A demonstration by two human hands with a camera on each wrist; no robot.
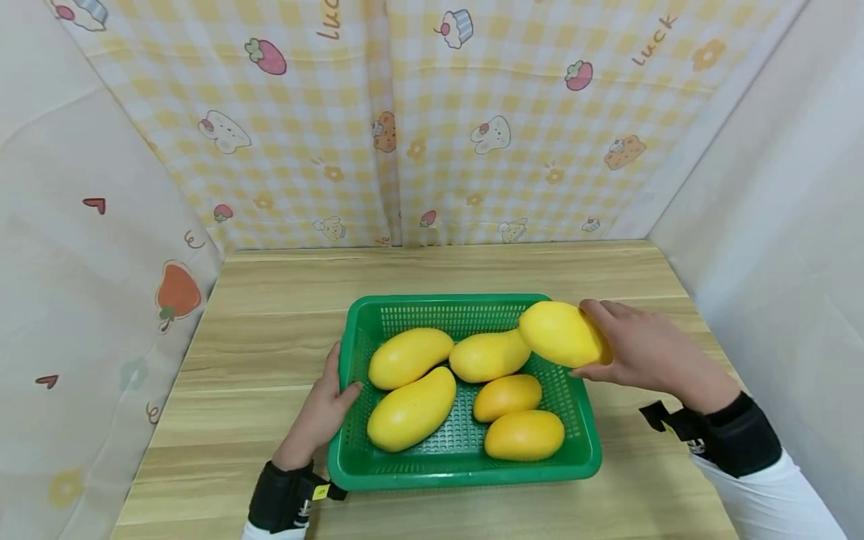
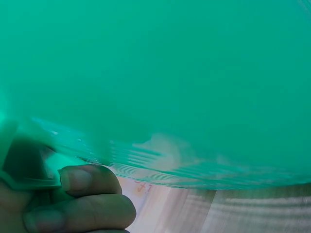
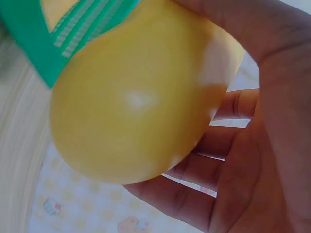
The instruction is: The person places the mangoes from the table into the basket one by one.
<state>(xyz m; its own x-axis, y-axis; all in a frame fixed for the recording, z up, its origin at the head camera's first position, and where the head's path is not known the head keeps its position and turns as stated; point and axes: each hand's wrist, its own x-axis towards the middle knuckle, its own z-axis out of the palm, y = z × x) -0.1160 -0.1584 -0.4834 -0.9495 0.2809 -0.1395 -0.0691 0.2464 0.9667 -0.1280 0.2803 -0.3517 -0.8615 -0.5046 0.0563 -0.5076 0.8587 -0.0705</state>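
Note:
My right hand (image 1: 634, 346) grips a yellow mango (image 1: 562, 333) over the right back part of a green plastic basket (image 1: 466, 480). In the right wrist view the mango (image 3: 131, 102) lies between the thumb and the curled fingers (image 3: 194, 170). The left hand (image 1: 322, 411) holds the basket's left rim, thumb over the top edge and fingers outside, curled in the left wrist view (image 2: 92, 199). Several mangoes rest in the basket: larger yellow ones at the left (image 1: 412, 409) and back middle (image 1: 489, 356), and two smaller orange-yellow mangoes (image 1: 525, 435) at the right front.
The basket stands on a light wooden table (image 1: 270, 315). A yellow checked cloth (image 1: 432, 172) hangs behind it, and white cloths rise at the left (image 1: 54, 300) and right (image 1: 776, 225). Black straps (image 1: 736, 435) circle both wrists.

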